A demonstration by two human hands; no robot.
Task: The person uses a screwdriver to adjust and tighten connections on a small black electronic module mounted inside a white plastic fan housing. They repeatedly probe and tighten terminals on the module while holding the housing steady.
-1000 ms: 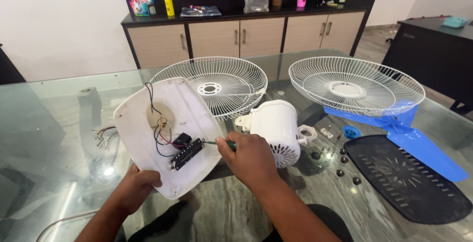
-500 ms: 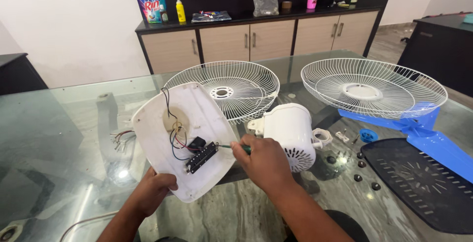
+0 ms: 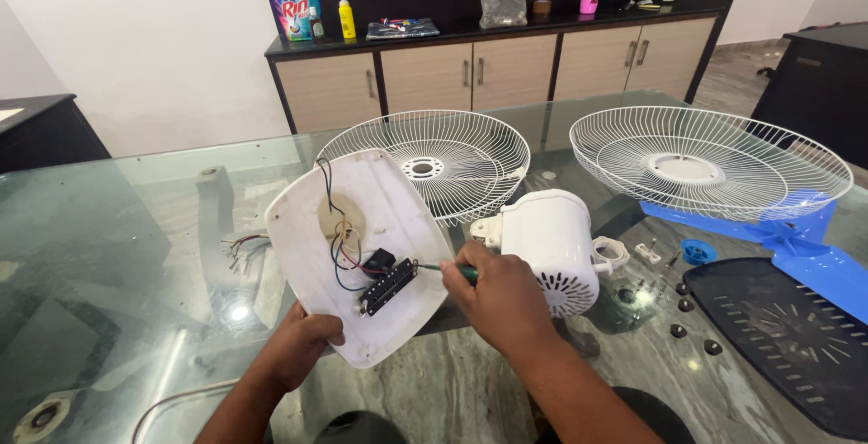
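The left hand (image 3: 303, 349) grips the lower edge of a white fan base cover (image 3: 357, 250), fingers curled over its rim and thumb underneath, tilting the cover up off the glass desk (image 3: 117, 254) so its hollow inner face shows. Inside that face sit a black switch block (image 3: 389, 286), a round opening near the middle, and a tangle of black and red wires (image 3: 342, 245); more wire ends (image 3: 240, 247) trail out past the cover's left edge onto the glass. The right hand (image 3: 497, 295) is closed tight around a green-handled screwdriver (image 3: 449, 269), whose thin shaft points left with the tip touching the right end of the switch block. Just beside the right hand, behind it, lies the white fan motor housing (image 3: 547, 240) on its side, vent slots facing the camera. Two white wire fan guards rest on the desk: one (image 3: 434, 164) directly behind the cover, the other (image 3: 710, 164) well to the right, lying over a blue fan blade (image 3: 805, 250). A white plastic nut (image 3: 615, 251), a blue cap (image 3: 697, 251) and several dark screws (image 3: 692, 304) lie between the motor housing and a black perforated panel (image 3: 796, 335) at the right edge. A wooden sideboard (image 3: 488, 64) stands against the far wall.
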